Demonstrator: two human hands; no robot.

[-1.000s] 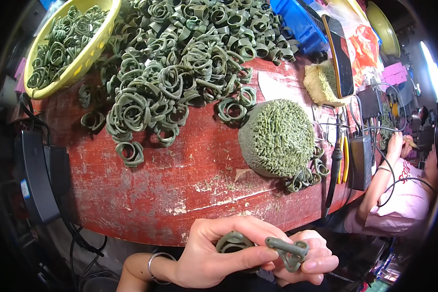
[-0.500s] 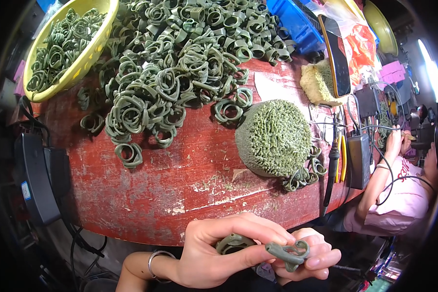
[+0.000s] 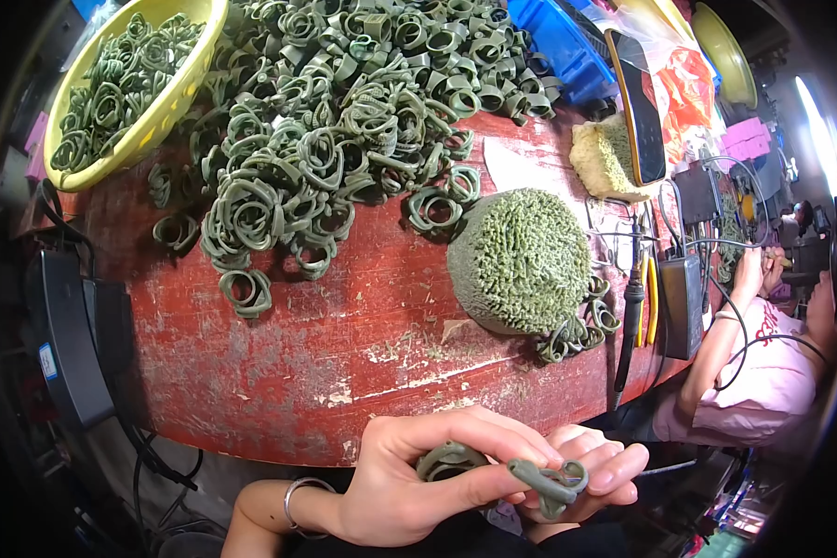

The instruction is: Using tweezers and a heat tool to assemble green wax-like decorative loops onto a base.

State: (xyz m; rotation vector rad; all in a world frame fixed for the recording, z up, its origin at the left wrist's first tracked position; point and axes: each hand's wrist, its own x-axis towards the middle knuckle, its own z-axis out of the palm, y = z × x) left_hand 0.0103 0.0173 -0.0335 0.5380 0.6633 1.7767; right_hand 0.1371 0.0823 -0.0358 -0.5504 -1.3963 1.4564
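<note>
Close to my body, my left hand (image 3: 409, 488) pinches a green wax ring (image 3: 551, 484) between thumb and index finger. A second green ring (image 3: 451, 458) sits in the curl of the same hand. My right hand (image 3: 600, 465) is closed just beside the pinched ring, its fingertips at the ring's looped side. Out of its far side sticks a thin metal rod (image 3: 670, 467), seemingly part of a slim tool gripped in the fingers. The tool's working end is mostly hidden by fingers and ring.
A big heap of green rings (image 3: 316, 158) covers the red table's (image 3: 251, 391) far side. Around it stand a yellow basket (image 3: 149, 139) of rings, a rough green block (image 3: 530, 260), a phone (image 3: 640, 112), a pen-like corded tool (image 3: 631, 325) and a blue crate (image 3: 567, 51). Another person (image 3: 753, 372) sits at right.
My right fingers have shifted slightly around the ring, and the thin rod beside them now shows brighter and higher. The ring has turned a little in my left hand's pinch.
</note>
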